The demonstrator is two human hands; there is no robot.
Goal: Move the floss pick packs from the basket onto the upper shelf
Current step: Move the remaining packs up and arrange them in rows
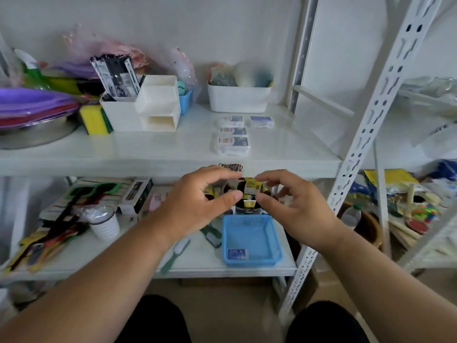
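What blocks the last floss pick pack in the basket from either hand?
Nothing visible. The last floss pick pack lies uncovered in the blue basket, near its front left corner; left hand and right hand hover beyond the basket, empty.

No legible text on any label.

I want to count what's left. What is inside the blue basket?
Inside the blue basket, one small floss pick pack lies in the near left corner. The rest of the floor looks bare. The hands cover only its far rim.

We have one head view, looking forward and down, close to the shelf point(173, 149) and both forearms.
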